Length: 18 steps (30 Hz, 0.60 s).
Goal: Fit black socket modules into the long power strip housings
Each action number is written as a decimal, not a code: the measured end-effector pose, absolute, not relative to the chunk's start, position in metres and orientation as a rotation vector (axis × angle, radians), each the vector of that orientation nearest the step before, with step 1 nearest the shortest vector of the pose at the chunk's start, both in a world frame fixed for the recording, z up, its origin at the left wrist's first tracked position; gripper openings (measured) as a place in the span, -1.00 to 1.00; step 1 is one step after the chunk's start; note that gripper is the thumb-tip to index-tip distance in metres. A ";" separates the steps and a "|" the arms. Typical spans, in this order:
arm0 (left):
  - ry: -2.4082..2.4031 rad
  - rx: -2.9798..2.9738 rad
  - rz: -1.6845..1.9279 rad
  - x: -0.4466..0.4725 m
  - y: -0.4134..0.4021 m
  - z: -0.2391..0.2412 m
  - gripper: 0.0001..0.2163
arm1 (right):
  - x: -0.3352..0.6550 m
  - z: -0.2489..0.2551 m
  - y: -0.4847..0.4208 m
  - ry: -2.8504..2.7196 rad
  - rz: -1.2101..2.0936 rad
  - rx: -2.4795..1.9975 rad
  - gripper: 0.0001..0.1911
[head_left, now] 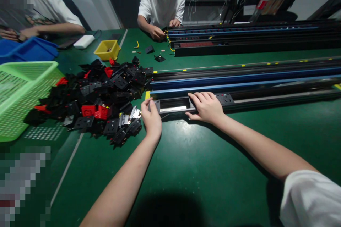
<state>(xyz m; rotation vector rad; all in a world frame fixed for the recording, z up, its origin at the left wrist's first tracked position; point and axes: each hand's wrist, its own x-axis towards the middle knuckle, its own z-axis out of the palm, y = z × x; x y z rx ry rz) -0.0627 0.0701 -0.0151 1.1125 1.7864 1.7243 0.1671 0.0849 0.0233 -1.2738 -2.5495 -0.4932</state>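
Works over a broad green counter (186,184) at the near black channel rail (266,101), with a blue-edged rail (239,84) just beyond it, a light-green basket (29,65) well off its left end, and a heap of black and red socket modules (119,81) close by that end. Lays the right grip (206,107) across the rail, thumb parted from fingers, and curls the left grip (151,118) half closed at its left end, unable to tell if either clamps firmly; has black socket modules (225,98) seated in the rail beside both.
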 end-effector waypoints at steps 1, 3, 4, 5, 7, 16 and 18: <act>1.789 1.147 1.705 -0.063 0.069 -0.015 -0.76 | 0.167 0.023 0.085 -2.549 -0.497 -1.276 -0.17; 1.801 1.207 1.667 -0.063 0.068 -0.015 -0.73 | 0.167 0.023 0.085 -2.551 -0.499 -1.279 -0.17; 1.811 1.229 1.655 -0.063 0.068 -0.015 -0.71 | 0.167 0.023 0.085 -2.553 -0.499 -1.279 -0.17; 1.821 1.244 1.651 -0.063 0.068 -0.015 -0.70 | 0.167 0.023 0.085 -2.554 -0.500 -1.278 -0.17; 1.827 1.266 1.658 -0.063 0.068 -0.015 -0.69 | 0.167 0.024 0.085 -2.555 -0.510 -1.272 -0.16; 1.745 1.272 1.660 -0.063 0.070 -0.018 -0.66 | 0.168 0.019 0.087 -2.536 -0.609 -1.246 -0.17; 1.756 1.301 1.629 -0.063 0.069 -0.017 -0.64 | 0.168 0.018 0.087 -2.534 -0.636 -1.238 -0.18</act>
